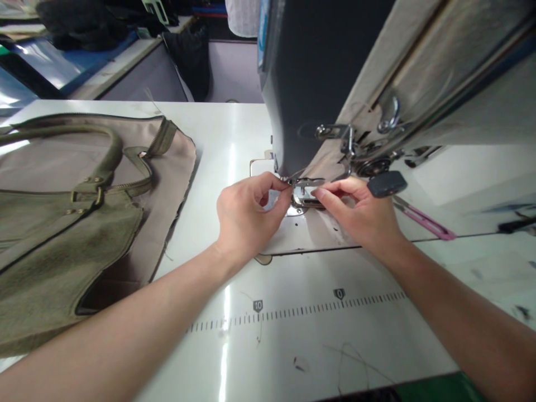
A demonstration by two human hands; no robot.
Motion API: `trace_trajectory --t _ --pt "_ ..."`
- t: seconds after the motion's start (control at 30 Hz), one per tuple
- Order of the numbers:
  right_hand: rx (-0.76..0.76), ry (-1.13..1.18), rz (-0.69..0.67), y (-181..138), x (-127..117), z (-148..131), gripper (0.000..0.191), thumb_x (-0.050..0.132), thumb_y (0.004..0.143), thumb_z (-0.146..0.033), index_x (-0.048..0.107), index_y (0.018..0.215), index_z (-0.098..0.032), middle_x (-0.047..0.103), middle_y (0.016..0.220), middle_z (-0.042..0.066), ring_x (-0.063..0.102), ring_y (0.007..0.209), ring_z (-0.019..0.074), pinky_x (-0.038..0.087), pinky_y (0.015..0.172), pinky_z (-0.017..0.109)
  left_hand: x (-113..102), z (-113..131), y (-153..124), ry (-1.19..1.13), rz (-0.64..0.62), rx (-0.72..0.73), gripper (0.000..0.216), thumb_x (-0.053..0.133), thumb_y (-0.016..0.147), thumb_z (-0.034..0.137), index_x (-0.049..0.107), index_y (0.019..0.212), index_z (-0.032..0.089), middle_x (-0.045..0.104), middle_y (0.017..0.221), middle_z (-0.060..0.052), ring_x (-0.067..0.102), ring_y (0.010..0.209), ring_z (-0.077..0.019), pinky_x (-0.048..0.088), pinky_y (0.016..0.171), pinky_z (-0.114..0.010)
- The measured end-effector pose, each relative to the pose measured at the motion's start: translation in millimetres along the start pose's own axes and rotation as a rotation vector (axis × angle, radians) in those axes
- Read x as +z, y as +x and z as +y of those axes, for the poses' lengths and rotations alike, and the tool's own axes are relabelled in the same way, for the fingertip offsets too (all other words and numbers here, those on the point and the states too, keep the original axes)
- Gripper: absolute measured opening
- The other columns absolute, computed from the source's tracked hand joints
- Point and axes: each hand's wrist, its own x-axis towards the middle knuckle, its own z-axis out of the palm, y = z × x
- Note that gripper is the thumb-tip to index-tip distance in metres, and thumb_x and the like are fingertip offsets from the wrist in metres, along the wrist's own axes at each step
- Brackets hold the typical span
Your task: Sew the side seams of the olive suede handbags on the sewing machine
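Note:
Both of my hands meet at the needle area of a sewing machine (318, 72). My left hand (253, 212) is at the left of the presser foot (307, 192), thumb and forefinger pinched together. Across from it, my right hand (362, 212) pinches with thumb and forefinger just right of the foot. Whatever lies between the fingertips of either hand is too small to make out. Beneath the hands is the metal needle plate (298, 211). A dark knob-like pad (387, 184) partly overlaps the right hand.
An olive-green bag (84, 245) with handle, zipper and beige lining lies on the left of the white table (209, 357). Pink-handled tweezers (425, 219) rest right of my right hand. A printed ruler scale (299, 310) and loose threads (355, 360) are in front.

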Motion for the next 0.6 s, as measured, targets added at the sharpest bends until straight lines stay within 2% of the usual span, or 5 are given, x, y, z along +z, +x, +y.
trace_trajectory --t 0.2,0.6 --pt "0.003 -0.010 -0.008 0.2 -0.2 -1.3 0.020 0.063 0.078 -0.036 0.067 0.070 -0.019 0.068 0.072 0.004 0.061 0.067 0.0216 0.043 0.057 0.032 0.9 -0.9 0.9 0.007 -0.008 -0.007 0.009 0.067 0.076 0.021 0.070 0.069 0.017 0.039 0.048 0.008 0.029 0.043 -0.0045 0.023 0.047 -0.022" --pt "0.049 -0.011 -0.005 0.7 0.9 -5.9 0.017 0.065 0.077 -0.035 0.071 0.076 -0.019 0.071 0.075 0.004 0.065 0.071 0.0215 0.046 0.063 0.031 4.9 -4.2 1.9 -0.002 -0.030 -0.032 0.009 0.068 0.078 0.023 0.072 0.071 0.018 0.046 0.052 0.006 0.031 0.045 -0.0053 0.021 0.047 -0.024"
